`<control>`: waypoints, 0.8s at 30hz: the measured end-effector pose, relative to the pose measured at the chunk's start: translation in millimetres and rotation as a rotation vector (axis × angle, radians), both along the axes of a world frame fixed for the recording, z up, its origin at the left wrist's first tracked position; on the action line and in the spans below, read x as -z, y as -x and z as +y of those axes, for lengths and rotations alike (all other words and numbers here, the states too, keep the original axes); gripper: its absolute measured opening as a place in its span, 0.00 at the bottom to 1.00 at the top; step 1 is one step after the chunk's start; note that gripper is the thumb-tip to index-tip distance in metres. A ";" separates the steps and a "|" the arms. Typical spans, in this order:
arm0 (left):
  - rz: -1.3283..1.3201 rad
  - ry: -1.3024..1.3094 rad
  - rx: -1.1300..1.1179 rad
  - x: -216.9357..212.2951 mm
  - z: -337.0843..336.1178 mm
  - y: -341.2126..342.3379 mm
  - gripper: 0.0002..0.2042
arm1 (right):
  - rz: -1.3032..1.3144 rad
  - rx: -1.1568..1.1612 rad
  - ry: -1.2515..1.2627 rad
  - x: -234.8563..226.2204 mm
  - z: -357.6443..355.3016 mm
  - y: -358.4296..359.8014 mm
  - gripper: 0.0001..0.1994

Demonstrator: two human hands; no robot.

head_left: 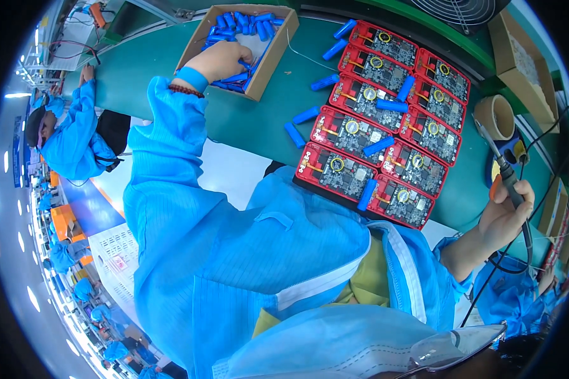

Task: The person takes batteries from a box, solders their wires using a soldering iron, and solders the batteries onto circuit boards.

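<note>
My left hand (222, 62) reaches into a cardboard box (273, 55) of blue cylindrical batteries (239, 23). Its fingers curl down among them, and whatever they pinch is hidden. On the right, my right hand (503, 211) grips a soldering iron (508, 174) by its handle, tip pointing up and away toward a round tan pot (494, 118). Between my hands, two columns of red housings (301, 169) hold circuit boards (354, 132), each with a yellow-ringed round part. Several loose blue batteries (392, 105) rest on the boards; others (306, 114) lie left of them on the green mat.
A dark-and-yellow spool-like item (518, 151) stands behind the iron, whose cable hangs at the right. Another cardboard box (520, 60) is at the far right, near a fan grille (458, 9). Co-workers in blue sit at left (76, 148) and lower right (509, 294).
</note>
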State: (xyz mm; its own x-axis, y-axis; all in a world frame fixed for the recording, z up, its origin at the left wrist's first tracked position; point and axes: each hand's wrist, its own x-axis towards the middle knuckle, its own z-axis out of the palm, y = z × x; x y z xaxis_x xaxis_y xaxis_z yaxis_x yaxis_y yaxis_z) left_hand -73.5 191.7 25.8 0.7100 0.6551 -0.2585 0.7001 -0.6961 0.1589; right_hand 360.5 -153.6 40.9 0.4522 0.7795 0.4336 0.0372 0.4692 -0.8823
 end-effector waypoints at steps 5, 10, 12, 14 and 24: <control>0.036 -0.273 0.107 -21.5 0.4 -6.2 0.08 | -0.027 0.051 0.030 -1.6 -8.6 8.6 0.23; -0.567 -0.105 -0.193 -53.4 -34.7 -25.2 0.09 | -0.054 0.104 0.039 -5.3 -8.1 16.5 0.23; -0.788 0.075 -0.226 -60.0 -59.0 -50.6 0.09 | -0.080 0.064 -0.008 0.2 -0.2 19.2 0.23; -0.873 0.539 -0.299 -64.6 -84.1 -88.8 0.10 | -0.096 0.006 -0.073 -0.7 5.6 27.4 0.20; -0.627 0.734 0.213 -52.8 -161.4 -199.1 0.10 | -0.552 0.099 0.064 -15.1 40.3 80.5 0.19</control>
State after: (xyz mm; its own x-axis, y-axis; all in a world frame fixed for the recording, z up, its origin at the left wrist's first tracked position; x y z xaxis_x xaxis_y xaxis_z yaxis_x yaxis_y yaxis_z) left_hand 125.6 30.3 78.6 0.9416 0.3256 -0.0858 0.2129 -0.3783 0.9009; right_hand 280.0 -113.3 56.0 0.2444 0.7775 0.5795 0.5426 0.3856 -0.7462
